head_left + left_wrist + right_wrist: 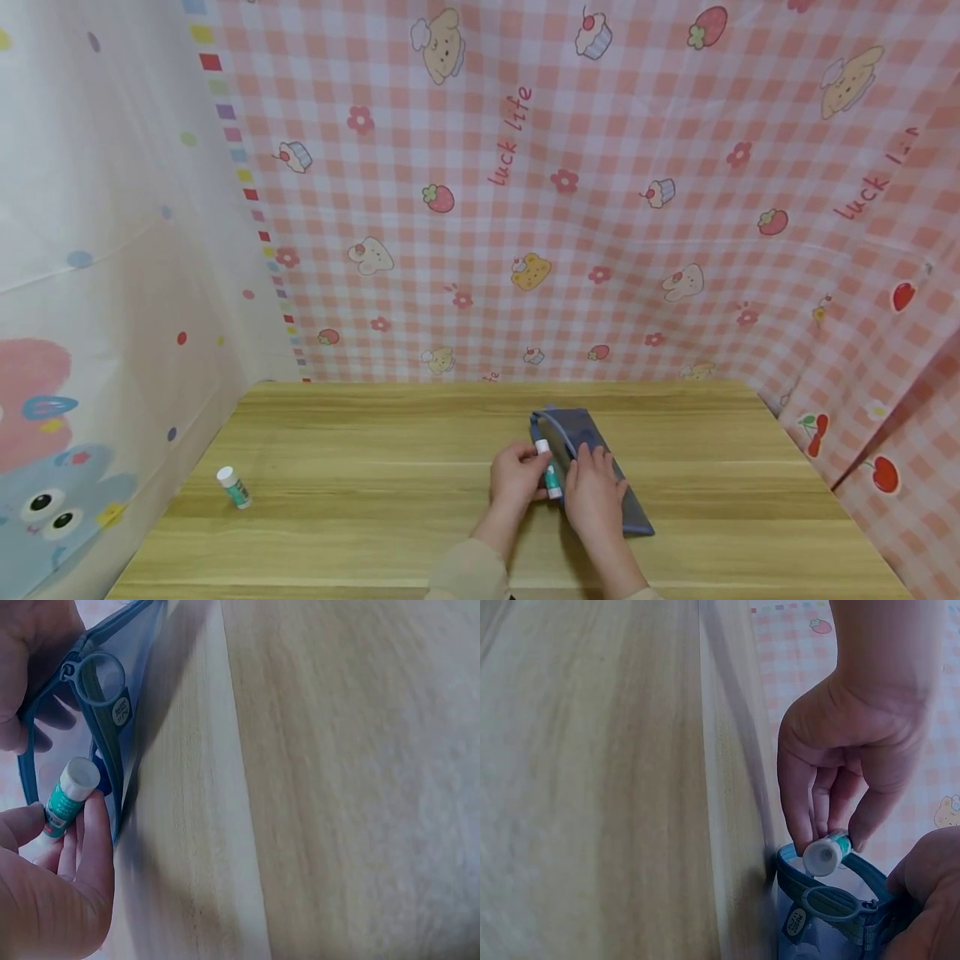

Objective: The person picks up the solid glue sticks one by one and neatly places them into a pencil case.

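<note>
My left hand (516, 477) pinches a green and white glue stick (552, 480) between thumb and fingers. In both wrist views the glue stick (66, 804) is at the open mouth of a blue-grey zip pouch (636, 515). My right hand (594, 493) grips the pouch by its edge, with the thumb on one side and fingers on the other. A round ring pull (101, 679) hangs at the end of the zip, beside a small label. In the right wrist view the white cap of the glue stick (823, 857) faces the camera.
A second green and white glue stick (234, 487) stands at the left side of the wooden table (360, 500). A pink checked cloth (480, 217) hangs behind the table, and a white patterned cloth (135, 275) hangs on the left.
</note>
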Demonstrator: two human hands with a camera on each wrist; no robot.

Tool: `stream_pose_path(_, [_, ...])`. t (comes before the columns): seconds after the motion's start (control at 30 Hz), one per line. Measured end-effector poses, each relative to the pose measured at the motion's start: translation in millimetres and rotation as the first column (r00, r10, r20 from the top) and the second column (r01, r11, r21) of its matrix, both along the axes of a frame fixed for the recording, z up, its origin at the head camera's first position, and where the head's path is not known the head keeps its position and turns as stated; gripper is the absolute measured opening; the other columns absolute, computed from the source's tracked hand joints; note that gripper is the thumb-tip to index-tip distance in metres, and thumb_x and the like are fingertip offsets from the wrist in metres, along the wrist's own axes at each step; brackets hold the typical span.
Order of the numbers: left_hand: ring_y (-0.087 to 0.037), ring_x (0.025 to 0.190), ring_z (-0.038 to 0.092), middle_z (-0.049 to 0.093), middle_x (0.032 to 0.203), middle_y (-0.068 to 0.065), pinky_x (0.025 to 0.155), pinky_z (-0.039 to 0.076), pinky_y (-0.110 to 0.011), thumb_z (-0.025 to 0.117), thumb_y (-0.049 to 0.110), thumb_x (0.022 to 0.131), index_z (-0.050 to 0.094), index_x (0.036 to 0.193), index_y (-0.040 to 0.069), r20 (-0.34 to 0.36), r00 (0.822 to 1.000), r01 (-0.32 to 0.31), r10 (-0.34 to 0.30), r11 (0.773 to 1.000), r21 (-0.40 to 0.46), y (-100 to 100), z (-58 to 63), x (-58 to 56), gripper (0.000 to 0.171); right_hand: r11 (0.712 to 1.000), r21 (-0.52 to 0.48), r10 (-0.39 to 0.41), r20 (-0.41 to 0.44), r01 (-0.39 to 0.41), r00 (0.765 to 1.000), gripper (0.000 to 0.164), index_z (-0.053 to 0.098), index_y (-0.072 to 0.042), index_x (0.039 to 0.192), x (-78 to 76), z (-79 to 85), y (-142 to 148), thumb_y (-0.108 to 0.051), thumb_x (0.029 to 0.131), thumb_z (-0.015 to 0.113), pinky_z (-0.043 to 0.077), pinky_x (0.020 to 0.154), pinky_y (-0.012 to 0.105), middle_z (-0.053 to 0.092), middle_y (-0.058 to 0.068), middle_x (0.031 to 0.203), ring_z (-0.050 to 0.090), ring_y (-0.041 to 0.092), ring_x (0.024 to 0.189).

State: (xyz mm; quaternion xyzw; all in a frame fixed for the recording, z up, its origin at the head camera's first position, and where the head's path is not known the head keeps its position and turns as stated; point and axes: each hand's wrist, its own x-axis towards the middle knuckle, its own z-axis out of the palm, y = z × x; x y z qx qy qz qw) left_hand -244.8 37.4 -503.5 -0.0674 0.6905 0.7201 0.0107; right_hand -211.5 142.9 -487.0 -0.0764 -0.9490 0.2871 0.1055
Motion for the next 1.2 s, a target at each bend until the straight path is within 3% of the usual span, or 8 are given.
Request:
stream_pose_path(0.4, [-0.014,0.056,0.064,0.063,0.076,-0.007,0.049,0.059,-0.032,0.072,0.005,0.086,0.067,0.094,-0.007,0.027,1.0,-0.012,0.014,0.998,-0.069,4.4,-4.9,-3.1,0.016,1.0,0.0,0.005,0.003,-0.005,1.0,0.042,0.048,0.014,0.136,1.2,0.0,-1.1,-0.011,0.103,0.044,0.02,0.101,0.08,0.037,0.041,0.142,0.03,0.055,0.135])
stream_pose_path(0.63, [-0.014,0.054,0.062,0.062,0.075,-0.006,0.047,0.058,-0.03,0.074,0.009,0.087,0.067,0.093,-0.004,0.059,0.998,-0.015,0.027,0.983,-0.182,4.5,-2.5,-5.1,0.016,1.0,0.008,0.005,-0.032,-0.005,0.999,0.04,0.05,0.015,0.134,2.2,0.0,-1.7,-0.009,0.102,0.045,0.024,0.099,0.081,0.041,0.041,0.139,0.034,0.055,0.133])
stream_pose_path(0.97, [-0.016,0.059,0.065,0.066,0.07,-0.012,0.049,0.059,-0.033,0.073,0.006,0.088,0.065,0.094,-0.004,0.106,0.994,0.016,-0.005,0.995,-0.098,3.9,-1.7,-4.7,0.014,1.0,0.014,0.007,-0.029,-0.007,1.0,0.039,0.05,0.015,0.133,3.4,1.3,-1.7,-0.008,0.101,0.046,0.025,0.098,0.081,0.04,0.041,0.139,0.034,0.056,0.133])
stream_pose_path(1.2, [-0.016,0.062,0.066,0.067,0.074,-0.012,0.051,0.059,-0.034,0.073,0.006,0.088,0.065,0.097,-0.005,0.091,0.996,0.024,-0.017,0.997,-0.074,1.8,-2.0,-2.2,0.016,1.0,0.013,0.003,-0.034,-0.003,0.999,0.04,0.05,0.015,0.133,2.7,0.1,-0.3,-0.009,0.102,0.046,0.024,0.099,0.081,0.041,0.04,0.139,0.034,0.056,0.133])
